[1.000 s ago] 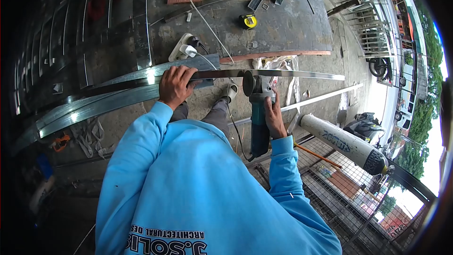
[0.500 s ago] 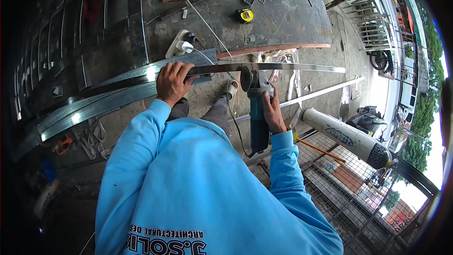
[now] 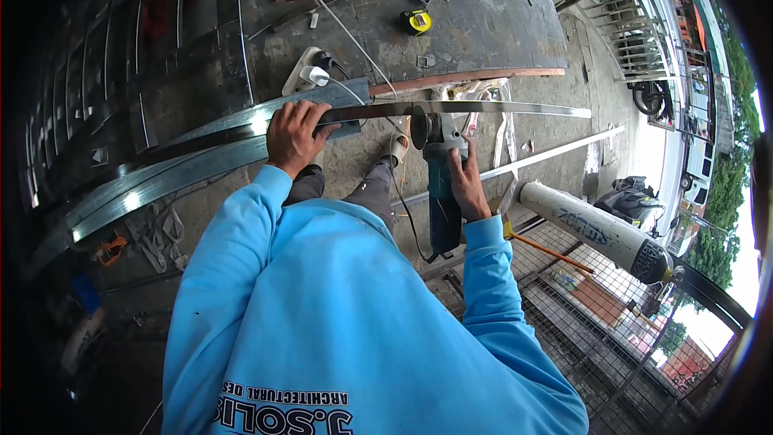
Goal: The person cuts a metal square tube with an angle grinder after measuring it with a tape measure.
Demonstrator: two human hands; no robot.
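Crosswise beside the surface's near edge [image 3: 475, 76] runs a metal bar [image 3: 366, 112], left grip [image 3: 298, 135] clasping it; right grip [image 3: 467, 184] grasps a forward-pointing grinder [image 3: 443, 213].

Includes two bare hands [image 3: 296, 137], one angle grinder [image 3: 440, 193], one held metal bar [image 3: 378, 110], one tape measure [image 3: 418, 22], one socket strip [image 3: 295, 77], two plugs [image 3: 314, 76], one gas cylinder [image 3: 600, 232].

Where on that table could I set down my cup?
The table looks bare on its right, between the tape measure, the reddish strip and the right edge. Its left is crowded with metal bars, cord and power strip. It's also crowded around the grinder in the right hand.
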